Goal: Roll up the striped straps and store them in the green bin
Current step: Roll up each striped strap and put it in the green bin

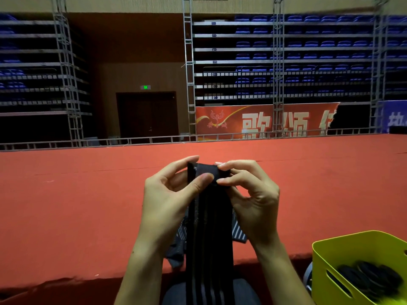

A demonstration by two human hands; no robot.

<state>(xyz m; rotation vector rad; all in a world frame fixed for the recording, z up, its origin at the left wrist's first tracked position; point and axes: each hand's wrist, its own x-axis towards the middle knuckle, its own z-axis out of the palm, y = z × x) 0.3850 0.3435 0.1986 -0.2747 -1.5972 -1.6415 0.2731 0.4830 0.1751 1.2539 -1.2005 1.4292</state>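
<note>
Left hand (pixel 169 194): raised above the near part of the red surface, thumb and fingers curled and pinching the left side of the strap's top end.
Right hand (pixel 248 194): level with the left, just beside it, thumb and fingers pinching the right side of the same end; the fingertips of both hands nearly meet over the fabric.
Striped strap (pixel 209 227): dark, with thin pale lines running along its length; its top end is folded over between the two hands and the rest hangs straight down, off the near edge of the frame, between the forearms.
Other straps (pixel 239 233): a loose heap of striped fabric lies on the red surface behind the hanging strap, showing at either side of it.
Green bin (pixel 352 249): near right corner, beside the near edge of the red surface, open at the top, a slot handle in its wall.
Rolled straps (pixel 370 280): several dark coils lie inside the bin.
Red surface (pixel 88 205): a wide carpeted platform stretching far ahead.
Far background: metal trusses (pixel 66 73), rows of blue seats (pixel 308 45), a red banner (pixel 264 122) and a dark door (pixel 147 113).
</note>
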